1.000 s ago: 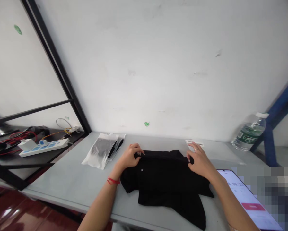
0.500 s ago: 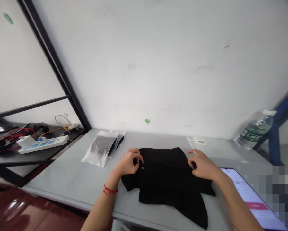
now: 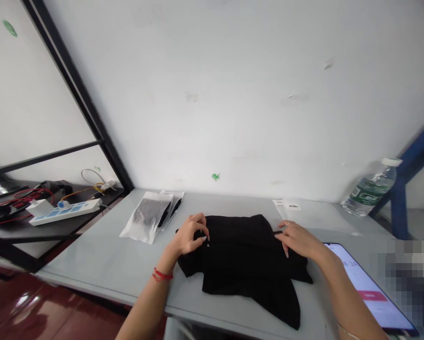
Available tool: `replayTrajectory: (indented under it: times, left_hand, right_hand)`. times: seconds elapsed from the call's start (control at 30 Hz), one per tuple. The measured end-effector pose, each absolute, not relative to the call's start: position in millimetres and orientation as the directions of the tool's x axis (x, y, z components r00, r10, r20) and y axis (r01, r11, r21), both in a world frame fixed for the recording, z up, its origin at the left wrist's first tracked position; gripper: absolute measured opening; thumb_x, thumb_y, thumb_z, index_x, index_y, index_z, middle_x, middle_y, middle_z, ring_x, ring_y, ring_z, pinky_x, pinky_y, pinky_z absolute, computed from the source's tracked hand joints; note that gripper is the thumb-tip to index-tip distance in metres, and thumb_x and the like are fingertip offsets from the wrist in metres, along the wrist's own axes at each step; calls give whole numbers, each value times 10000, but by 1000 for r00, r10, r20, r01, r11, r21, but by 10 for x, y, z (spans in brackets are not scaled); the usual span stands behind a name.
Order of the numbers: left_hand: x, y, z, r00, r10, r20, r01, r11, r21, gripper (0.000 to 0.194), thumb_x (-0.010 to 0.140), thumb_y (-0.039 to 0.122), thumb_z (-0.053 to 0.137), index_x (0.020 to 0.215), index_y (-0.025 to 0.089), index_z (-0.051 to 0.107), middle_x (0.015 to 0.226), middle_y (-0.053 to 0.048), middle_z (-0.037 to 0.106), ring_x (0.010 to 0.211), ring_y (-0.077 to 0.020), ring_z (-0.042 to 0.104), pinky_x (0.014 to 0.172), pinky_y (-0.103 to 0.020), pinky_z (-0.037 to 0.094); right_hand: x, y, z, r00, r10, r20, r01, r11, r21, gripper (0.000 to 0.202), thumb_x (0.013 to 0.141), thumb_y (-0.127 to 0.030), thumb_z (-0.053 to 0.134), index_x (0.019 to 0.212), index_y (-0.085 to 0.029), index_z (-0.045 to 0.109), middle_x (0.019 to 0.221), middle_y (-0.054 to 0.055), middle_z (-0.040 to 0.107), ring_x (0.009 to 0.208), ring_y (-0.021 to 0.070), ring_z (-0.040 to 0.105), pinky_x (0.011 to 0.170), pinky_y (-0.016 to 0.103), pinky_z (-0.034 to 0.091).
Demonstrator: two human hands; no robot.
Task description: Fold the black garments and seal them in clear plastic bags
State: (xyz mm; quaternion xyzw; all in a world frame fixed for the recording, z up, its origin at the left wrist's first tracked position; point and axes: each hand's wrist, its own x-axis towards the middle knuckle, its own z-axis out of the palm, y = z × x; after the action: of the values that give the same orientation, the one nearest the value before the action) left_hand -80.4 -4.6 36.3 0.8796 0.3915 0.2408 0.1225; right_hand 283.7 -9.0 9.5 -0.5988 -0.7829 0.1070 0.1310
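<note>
Head view, and both hands are down on the black garment [image 3: 247, 269], which lies spread in the near middle of the grey surface [image 3: 101, 264]. Left hand [image 3: 191, 236] on its left side: thumb and forefinger tips come together by a small white mark, though whether that grip has cloth pinched in it, I cannot tell. Right hand [image 3: 296, 240] over at the right side, grip loose, thumb and fingers parted against the fabric. Look at the edges: the garment's lowest corner points right down towards the surface's front edge, while a grey strip separates its far edge from the wall [image 3: 233, 104]. Good room on the left, between garment and plastic bags [image 3: 146, 218]! Tighter on the right, where the phone [image 3: 367, 288] sits beside the right forearm. Bottle [image 3: 369, 193] well off, back right; barcode label [image 3: 292, 206] near the wall.
</note>
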Motion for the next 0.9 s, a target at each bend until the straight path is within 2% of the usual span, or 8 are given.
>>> replayTrajectory:
  times: [0.07, 0.17, 0.27, 0.33, 0.47, 0.6, 0.7, 0.9]
  left_hand:
    - [-684, -37, 403, 544, 773, 327, 699, -633, 334, 277, 848, 296, 547, 643, 185, 698, 914, -58, 567, 923, -214, 567, 909, -395, 418]
    - [-344, -16, 399, 431, 818, 380, 825, -528, 202, 359, 881, 341, 553, 585, 163, 648, 1039, -94, 589, 1016, -251, 560, 1011, -470, 370]
    - [56, -25, 282, 363, 817, 447, 865, -474, 164, 255, 856, 352, 607, 985, 148, 688, 1236, -141, 563, 1154, -281, 530, 1066, -490, 351]
    - [255, -80, 154, 388, 829, 403, 861, -481, 162, 547, 867, 480, 582, 1292, 136, 554, 1386, -186, 483, 1283, -328, 453, 1088, -563, 315]
    - [405, -303, -118, 385, 882, 271, 898, -426, 111, 810, 838, 694, 481, 1435, 148, 437, 1493, -247, 363, 1391, -477, 270, 1049, -743, 190]
    - [446, -529, -304, 304, 886, 349, 938, -342, 50, 787, 865, 658, 454, 1448, 131, 423, 1513, -255, 326, 1407, -499, 207, 1055, -761, 137]
    - [525, -609, -406, 238, 872, 429, 958, -283, 44, 783, 885, 598, 459, 1441, 49, 408, 1511, -272, 316, 1418, -489, 178, 1091, -706, 181]
    - [546, -590, -471, 286, 873, 395, 940, -335, 61, 770, 864, 495, 529, 1401, -43, 409, 1483, -306, 340, 1411, -477, 211, 1104, -627, 280]
  right_hand:
    - [2850, -55, 81, -231, 972, 38, 921, 231, -314, 557, 904, -376, 422, 391, -223, 576, 990, 98, 684, 966, 249, 646, 905, 349, 451]
    - [2874, 5, 29, -192, 981, 17, 962, 192, -197, 434, 853, -391, 548, 467, -201, 598, 923, 125, 655, 847, 259, 646, 833, 372, 467]
    - [2892, 34, -17, -157, 985, 76, 975, 167, -148, 283, 791, -387, 648, 580, -200, 628, 853, 106, 636, 859, 268, 637, 794, 359, 478]
    - [2900, 30, -27, -138, 984, 112, 974, 156, -162, 243, 765, -378, 682, 612, -201, 618, 866, 100, 631, 877, 267, 634, 782, 349, 485]
    - [2913, 13, -26, -116, 971, 211, 976, 150, -156, 188, 718, -343, 729, 685, -200, 611, 974, 123, 638, 1009, 303, 612, 830, 373, 500]
    - [2818, 15, -44, -142, 913, 383, 976, 195, -101, 289, 768, -295, 688, 1008, -137, 655, 1263, 215, 578, 1292, 386, 452, 1033, 484, 416]
    - [2586, -28, -46, -236, 874, 426, 930, 330, -160, 459, 900, -349, 541, 1295, -115, 551, 1459, 208, 438, 1385, 355, 356, 1116, 492, 345]
    - [2051, -235, -86, -498, 806, 320, 777, 578, -248, 518, 993, -484, 324, 1494, -357, 299, 1608, 18, 193, 1477, 304, 121, 1151, 558, 259]
